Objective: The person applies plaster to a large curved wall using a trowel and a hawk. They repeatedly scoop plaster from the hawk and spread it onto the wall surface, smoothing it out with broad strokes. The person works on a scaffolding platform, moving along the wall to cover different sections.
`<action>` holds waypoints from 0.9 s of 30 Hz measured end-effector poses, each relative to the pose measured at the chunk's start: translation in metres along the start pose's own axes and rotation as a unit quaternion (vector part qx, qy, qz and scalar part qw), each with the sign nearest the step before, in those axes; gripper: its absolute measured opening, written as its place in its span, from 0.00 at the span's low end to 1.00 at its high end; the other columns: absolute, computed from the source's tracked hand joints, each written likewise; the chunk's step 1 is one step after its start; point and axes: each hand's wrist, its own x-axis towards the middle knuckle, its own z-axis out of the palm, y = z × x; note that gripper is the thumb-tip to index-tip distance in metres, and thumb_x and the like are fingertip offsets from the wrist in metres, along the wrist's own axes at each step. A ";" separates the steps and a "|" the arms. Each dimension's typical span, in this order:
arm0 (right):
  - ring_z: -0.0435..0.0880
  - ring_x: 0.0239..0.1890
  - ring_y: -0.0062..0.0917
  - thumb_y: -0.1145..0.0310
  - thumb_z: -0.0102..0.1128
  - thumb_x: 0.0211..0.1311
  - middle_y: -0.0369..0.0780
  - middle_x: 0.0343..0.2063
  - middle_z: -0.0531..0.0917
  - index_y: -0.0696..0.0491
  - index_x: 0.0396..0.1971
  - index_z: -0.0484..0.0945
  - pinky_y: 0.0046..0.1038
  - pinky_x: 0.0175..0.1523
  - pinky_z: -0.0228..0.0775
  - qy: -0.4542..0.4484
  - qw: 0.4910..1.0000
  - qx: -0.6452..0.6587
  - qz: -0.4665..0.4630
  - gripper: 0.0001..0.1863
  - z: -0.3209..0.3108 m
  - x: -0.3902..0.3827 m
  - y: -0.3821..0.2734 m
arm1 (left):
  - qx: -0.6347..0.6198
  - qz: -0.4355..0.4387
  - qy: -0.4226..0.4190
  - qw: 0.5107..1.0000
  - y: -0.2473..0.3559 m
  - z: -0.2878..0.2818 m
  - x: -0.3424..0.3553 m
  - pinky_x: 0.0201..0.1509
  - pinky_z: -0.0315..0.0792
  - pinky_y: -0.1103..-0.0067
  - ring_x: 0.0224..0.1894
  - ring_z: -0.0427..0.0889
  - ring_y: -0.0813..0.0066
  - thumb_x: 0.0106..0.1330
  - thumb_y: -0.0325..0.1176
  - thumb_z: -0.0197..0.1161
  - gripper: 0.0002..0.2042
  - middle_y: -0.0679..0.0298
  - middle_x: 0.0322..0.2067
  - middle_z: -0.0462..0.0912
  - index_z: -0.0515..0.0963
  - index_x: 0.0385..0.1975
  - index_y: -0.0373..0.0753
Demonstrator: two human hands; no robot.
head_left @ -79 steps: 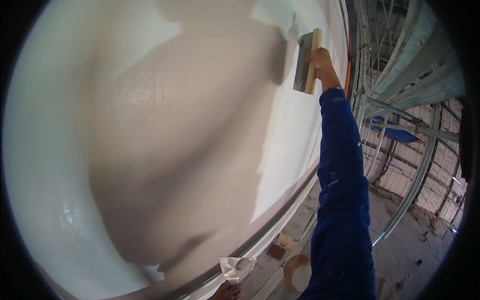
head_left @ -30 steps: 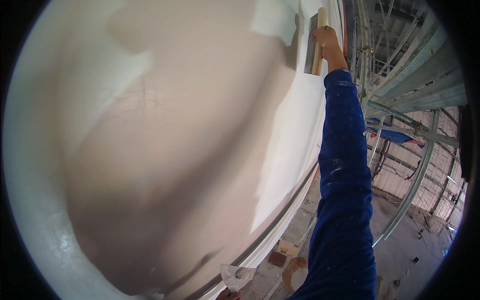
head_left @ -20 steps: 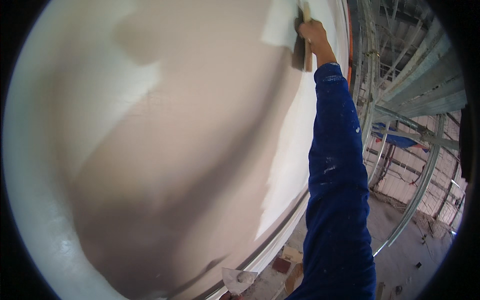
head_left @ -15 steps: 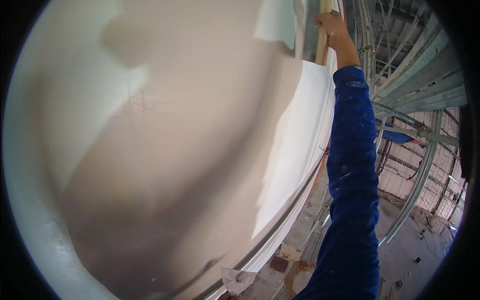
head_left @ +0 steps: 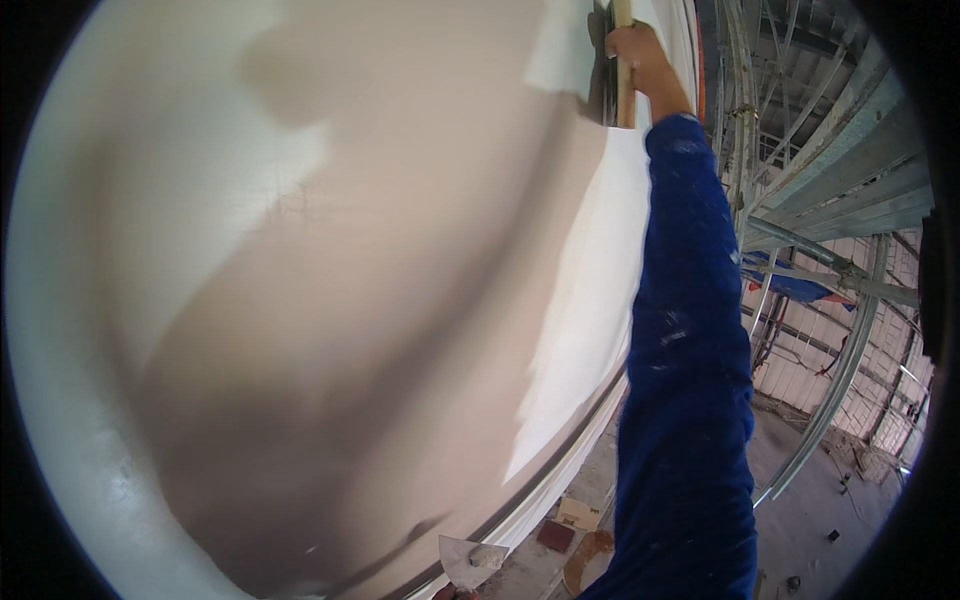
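Trowel (head_left: 626,100) high at the wall (head_left: 400,200), knife (head_left: 465,560) low

On my feed the 2 hands are well apart. The right hand (head_left: 636,50), at the upper right of the frame, is clamped on the trowel, its fingers over the wooden back. The trowel stands nearly upright there, its top reaching the upper edge of my view. A dark shadow lies just beside it on the left; from here I cannot tell whether its edge touches the wall.

The left hand (head_left: 457,593) sits at the bottom centre. I get only a sliver of it, closed at the base of the knife, whose flared blade points up and carries a grey patch toward its right corner.

The wall fills the left and centre of my view: pale at far left, beige across the middle, with a white strip down its right side. A long soft shadow slants across it toward the lower left.

A blue sleeve (head_left: 690,300) with pale specks runs from the lower right up to the right hand. Left of it, near the bottom, I see a red-brown block (head_left: 556,536) and a tan card (head_left: 580,514). Metal beams (head_left: 850,185) cross the upper right, above a grey floor (head_left: 800,480).
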 end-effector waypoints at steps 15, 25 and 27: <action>0.72 0.26 0.33 0.72 0.50 0.34 0.44 0.21 0.73 0.61 0.29 0.72 0.31 0.34 0.65 0.037 0.996 -0.053 0.057 0.16 0.001 -0.004 0.026 | -0.049 -0.014 -0.022 0.998 -0.005 0.000 -0.008 0.15 0.60 0.85 0.15 0.64 0.83 0.60 0.32 0.50 0.05 0.68 0.20 0.67 0.65 0.33 0.41; 0.70 0.23 0.26 0.74 0.52 0.36 0.40 0.20 0.71 0.59 0.25 0.71 0.28 0.27 0.63 -0.035 0.970 0.238 -0.024 0.11 -0.052 -0.081 -0.058 | 0.095 -0.014 -0.019 0.995 0.018 0.016 -0.024 0.07 0.57 0.83 0.12 0.64 0.81 0.60 0.33 0.50 0.06 0.68 0.17 0.66 0.63 0.33 0.42; 0.70 0.22 0.26 0.74 0.51 0.35 0.40 0.19 0.71 0.60 0.24 0.71 0.29 0.26 0.63 -0.015 0.984 0.176 0.028 0.10 -0.064 -0.073 -0.047 | 0.072 -0.034 -0.009 0.997 0.026 0.022 -0.033 0.06 0.55 0.83 0.11 0.63 0.81 0.60 0.33 0.49 0.05 0.68 0.16 0.66 0.63 0.32 0.43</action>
